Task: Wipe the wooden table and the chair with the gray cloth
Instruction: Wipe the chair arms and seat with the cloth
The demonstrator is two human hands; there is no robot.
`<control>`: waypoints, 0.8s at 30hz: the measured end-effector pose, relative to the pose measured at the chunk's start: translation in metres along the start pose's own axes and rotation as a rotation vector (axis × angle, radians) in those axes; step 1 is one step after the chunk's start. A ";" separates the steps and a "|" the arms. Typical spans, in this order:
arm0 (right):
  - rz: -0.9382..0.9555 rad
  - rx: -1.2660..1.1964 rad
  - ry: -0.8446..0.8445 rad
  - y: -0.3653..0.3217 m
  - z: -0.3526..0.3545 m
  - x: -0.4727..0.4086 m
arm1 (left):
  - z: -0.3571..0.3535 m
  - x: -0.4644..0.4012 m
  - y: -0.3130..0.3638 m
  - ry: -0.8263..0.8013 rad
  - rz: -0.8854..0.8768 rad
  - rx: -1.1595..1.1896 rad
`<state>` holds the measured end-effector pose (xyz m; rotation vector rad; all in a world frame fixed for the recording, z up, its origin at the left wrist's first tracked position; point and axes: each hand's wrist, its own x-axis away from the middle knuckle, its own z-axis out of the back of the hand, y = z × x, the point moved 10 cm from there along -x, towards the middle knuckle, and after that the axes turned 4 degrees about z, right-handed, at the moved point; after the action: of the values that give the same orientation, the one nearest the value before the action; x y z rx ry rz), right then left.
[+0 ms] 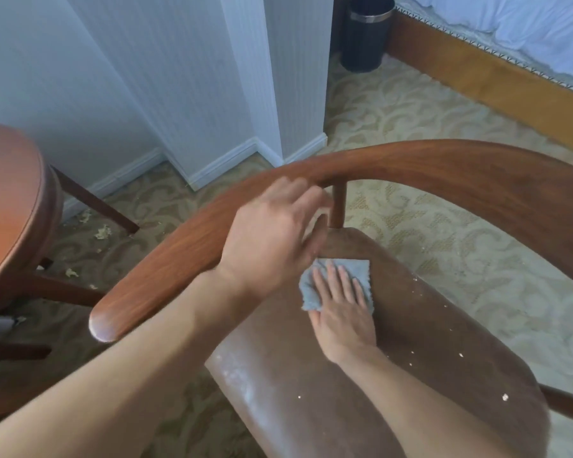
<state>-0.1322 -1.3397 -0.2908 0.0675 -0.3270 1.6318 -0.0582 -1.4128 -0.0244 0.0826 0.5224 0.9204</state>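
Note:
The wooden chair has a brown seat (427, 345) and a curved rail (444, 173) running round its back and arms. A small gray cloth (309, 294) lies on the seat near the back spindle. My right hand (341, 312) lies flat on the cloth, fingers spread, pressing it to the seat. My left hand (272, 233) rests over the rail just left of the spindle, its fingers curled over the inner edge. White dust and crumbs (505, 397) dot the seat's front and right side. At the left edge stands the round wooden table (10, 193).
Patterned carpet surrounds the chair, with bits of debris (103, 231) near the table legs. A white wall corner with a baseboard stands behind. A black waste bin (366, 31) is at the back, and a bed frame (493, 77) runs along the right.

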 end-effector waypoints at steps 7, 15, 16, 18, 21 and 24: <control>-0.076 0.042 -0.003 0.030 0.004 -0.005 | -0.029 -0.019 -0.055 -0.220 0.044 -0.145; -0.308 -0.083 0.045 0.035 0.015 -0.069 | -0.033 -0.018 -0.058 -0.138 0.023 -0.107; -0.315 -0.090 0.051 0.023 0.016 -0.072 | -0.034 -0.018 -0.057 -0.139 0.015 -0.100; -0.207 -0.098 0.036 -0.025 0.011 -0.064 | -0.034 -0.019 -0.056 -0.143 0.020 -0.102; 0.109 -0.151 -0.003 -0.137 -0.007 -0.022 | -0.033 -0.020 -0.057 -0.152 0.041 -0.130; 0.295 -0.176 -0.091 -0.220 -0.039 0.034 | -0.031 -0.018 -0.055 -0.152 0.048 -0.143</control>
<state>0.0868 -1.2854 -0.2829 -0.0420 -0.5708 1.8870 -0.0408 -1.4657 -0.0600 0.0358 0.3136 0.9877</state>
